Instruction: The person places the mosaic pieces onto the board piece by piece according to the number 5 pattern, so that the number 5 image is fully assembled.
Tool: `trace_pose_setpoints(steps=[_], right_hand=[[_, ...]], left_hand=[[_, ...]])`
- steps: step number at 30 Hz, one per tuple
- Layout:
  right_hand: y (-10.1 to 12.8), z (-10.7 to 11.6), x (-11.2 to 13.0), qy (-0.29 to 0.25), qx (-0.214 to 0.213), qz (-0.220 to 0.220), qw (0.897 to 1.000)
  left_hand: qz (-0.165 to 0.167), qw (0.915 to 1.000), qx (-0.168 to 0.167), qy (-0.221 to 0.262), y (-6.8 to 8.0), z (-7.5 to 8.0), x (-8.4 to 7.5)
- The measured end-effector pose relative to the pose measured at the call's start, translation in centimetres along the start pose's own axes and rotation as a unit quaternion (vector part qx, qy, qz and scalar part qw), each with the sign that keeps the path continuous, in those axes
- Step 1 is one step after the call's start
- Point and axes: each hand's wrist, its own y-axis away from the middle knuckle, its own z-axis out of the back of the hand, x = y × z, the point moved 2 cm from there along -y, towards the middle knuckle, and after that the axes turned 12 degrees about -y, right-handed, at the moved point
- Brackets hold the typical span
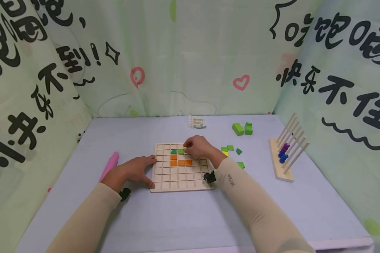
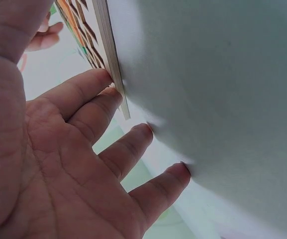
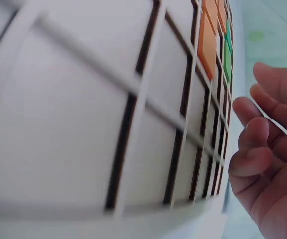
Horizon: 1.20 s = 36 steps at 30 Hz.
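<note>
The wooden grid board (image 1: 164,179) lies flat on the desk (image 1: 177,221), directly in front of you. Your left hand (image 1: 134,171) has its fingers extended and spread; it touches the left edge of the board, with two fingertips at the board's side in the left wrist view. Your right hand (image 1: 198,147) is over the rear part of the board with its fingers bent, the fingertips just beside the green square tile (image 1: 180,151); you cannot tell from the views whether it pinches a piece. The green square tile sits in a cell immediately right of the teal tile (image 1: 173,151). Four visible orange tiles (image 1: 181,163) form an L: two in a column nearer you than the teal tile, two extending right. Loose green tiles (image 1: 230,147) and a yellow tile (image 1: 225,154) lie right of the board. A pink cylinder (image 1: 111,165) lies beside your left wrist. A printed card (image 1: 197,122) lies behind the board; green blocks (image 1: 238,129) lie to its right. At the far right, a wooden peg stand (image 1: 285,175) carries purple beads (image 1: 285,147) and blue beads (image 1: 283,157).
</note>
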Motion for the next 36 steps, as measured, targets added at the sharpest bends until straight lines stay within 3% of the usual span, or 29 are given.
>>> trace_pose_setpoints(steps=[10, 30, 36], right_hand=[[2.1, 2.7, -2.9, -0.052, -0.026, -0.06, 0.997], [5.6, 8.1, -9.5, -0.03, -0.088, -0.146, 0.985], [6.2, 9.0, -10.8, 0.009, -0.106, -0.144, 0.984]], left_hand=[[0.003, 0.9999, 0.009, 0.004, -0.1, 0.1, 0.1], [0.006, 0.9999, 0.002, 0.008, -0.2, -0.1, 0.1], [0.012, 0.9998, 0.005, 0.017, -0.1, -0.1, 0.0]])
